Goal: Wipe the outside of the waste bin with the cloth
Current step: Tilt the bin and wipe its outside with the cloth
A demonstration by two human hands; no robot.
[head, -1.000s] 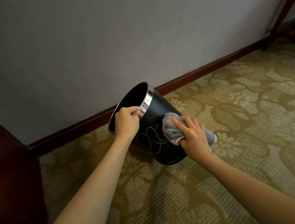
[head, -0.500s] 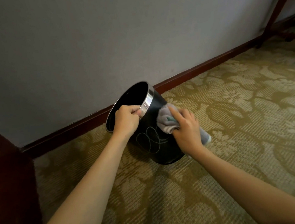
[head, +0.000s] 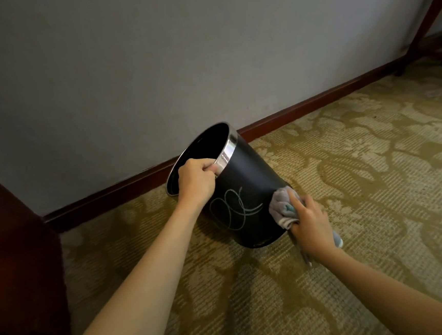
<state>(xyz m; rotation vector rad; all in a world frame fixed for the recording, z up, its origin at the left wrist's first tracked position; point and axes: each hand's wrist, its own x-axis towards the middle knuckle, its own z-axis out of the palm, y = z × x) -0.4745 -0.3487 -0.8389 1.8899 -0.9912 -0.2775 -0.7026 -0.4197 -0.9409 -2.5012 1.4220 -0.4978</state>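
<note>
A black waste bin [head: 247, 170] with a silver rim band and a pale scribble on its side stands tilted on the carpet, its mouth leaning toward the wall. My left hand [head: 195, 180] grips the near rim, fingers curled over the silver band. My right hand [head: 310, 223] holds a bunched grey cloth [head: 282, 207] with a teal mark and presses it against the bin's lower right side, near the base. Part of the cloth hangs out behind that hand.
Patterned olive and beige carpet [head: 361, 168] covers the floor. A grey wall with a dark red skirting board [head: 315, 103] runs behind the bin. Dark wooden furniture [head: 13, 252] stands at the left. A wooden leg [head: 425, 13] slants at the upper right.
My right hand has slid the cloth from the bin's upper side near the rim down to its lower side by the base. The left hand keeps its grip on the rim.
</note>
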